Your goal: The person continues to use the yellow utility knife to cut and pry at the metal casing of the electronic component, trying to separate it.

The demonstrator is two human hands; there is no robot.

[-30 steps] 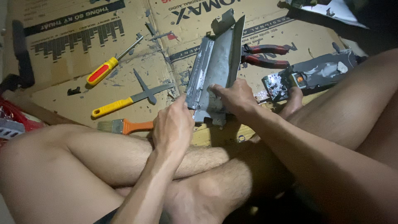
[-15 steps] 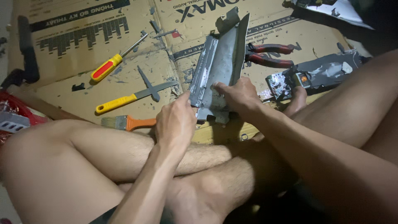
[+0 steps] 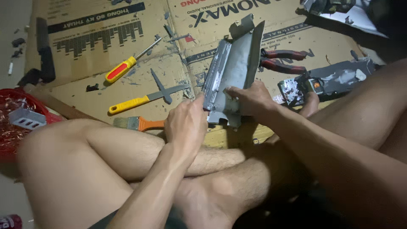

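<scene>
Bent grey metal panel (image 3: 234,72) held tilted above the flattened cardboard (image 3: 127,85). Left hand (image 3: 186,123) clamped on its lower left edge; right hand (image 3: 250,99) gripping the lower right. Step judged: prying or bending. Next move needs firm counter-grip, sharp edges minded.

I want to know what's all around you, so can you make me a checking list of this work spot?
Surface: flattened cardboard on the floor.
Job's things: grey metal panel, tilted up, held at its lower end.
Clutter: two yellow-handled screwdrivers, orange-handled brush, red-handled pliers, grey device parts, red basket.
Hands: left hand and right hand both grip the panel with their fingers.
Cables: nothing seen.
Surroundings: the person's crossed bare legs.
</scene>
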